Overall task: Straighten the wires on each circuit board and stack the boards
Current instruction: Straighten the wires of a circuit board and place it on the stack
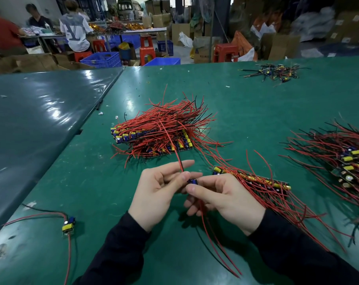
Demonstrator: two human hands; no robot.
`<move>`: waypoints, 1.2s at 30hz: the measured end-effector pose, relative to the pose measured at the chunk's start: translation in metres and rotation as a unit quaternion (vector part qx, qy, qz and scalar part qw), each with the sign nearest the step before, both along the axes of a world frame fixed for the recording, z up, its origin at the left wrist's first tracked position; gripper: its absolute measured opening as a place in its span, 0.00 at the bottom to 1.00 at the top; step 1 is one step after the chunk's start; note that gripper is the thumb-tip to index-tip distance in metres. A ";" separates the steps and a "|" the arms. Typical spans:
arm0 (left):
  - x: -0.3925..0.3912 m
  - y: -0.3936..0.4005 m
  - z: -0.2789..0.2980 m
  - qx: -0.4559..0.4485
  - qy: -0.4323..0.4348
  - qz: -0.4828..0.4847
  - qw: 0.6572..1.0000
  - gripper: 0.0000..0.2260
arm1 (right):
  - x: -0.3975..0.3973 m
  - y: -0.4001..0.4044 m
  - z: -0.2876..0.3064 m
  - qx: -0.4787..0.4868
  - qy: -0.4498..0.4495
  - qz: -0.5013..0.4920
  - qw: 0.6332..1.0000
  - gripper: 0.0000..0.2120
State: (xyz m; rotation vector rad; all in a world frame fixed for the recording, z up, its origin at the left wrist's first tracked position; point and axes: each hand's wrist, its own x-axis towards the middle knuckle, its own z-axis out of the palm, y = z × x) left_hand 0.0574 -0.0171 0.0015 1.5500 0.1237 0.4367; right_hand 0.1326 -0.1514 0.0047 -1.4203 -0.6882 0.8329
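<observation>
2 hands meet above the green counter (246, 103), just in front of the stacked boards (153, 138): the left hand (160, 192) pinches a red and black wire pair (179, 161) with its other fingers relaxed, while the right hand (221, 198) grips a small circuit board (193, 181), probably to steady it while the wires are drawn straight. The board is mostly hidden by fingers, and the heap (343, 161) at right is cut off by the frame.
</observation>
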 end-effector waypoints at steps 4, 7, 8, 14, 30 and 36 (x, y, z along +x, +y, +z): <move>0.000 0.003 0.001 -0.004 -0.011 -0.002 1.000 0.12 | 0.000 -0.001 0.001 0.012 -0.008 0.019 1.000 0.09; -0.001 0.002 -0.001 0.012 -0.031 0.022 0.999 0.10 | -0.001 -0.001 0.002 0.017 -0.013 0.027 0.999 0.11; -0.001 0.001 -0.002 0.022 -0.044 0.032 0.998 0.08 | -0.002 0.000 0.001 0.019 -0.013 0.028 0.999 0.11; -0.001 -0.007 -0.007 0.059 -0.086 0.095 0.990 0.11 | -0.005 0.000 -0.002 0.026 -0.008 0.024 0.999 0.05; 0.000 -0.002 -0.002 -0.050 -0.017 0.049 0.997 0.07 | -0.009 0.001 0.006 -0.014 0.026 0.019 0.999 0.07; 0.000 0.002 -0.001 -0.101 0.027 0.004 0.995 0.10 | -0.008 0.000 0.008 -0.018 0.002 -0.035 0.999 0.11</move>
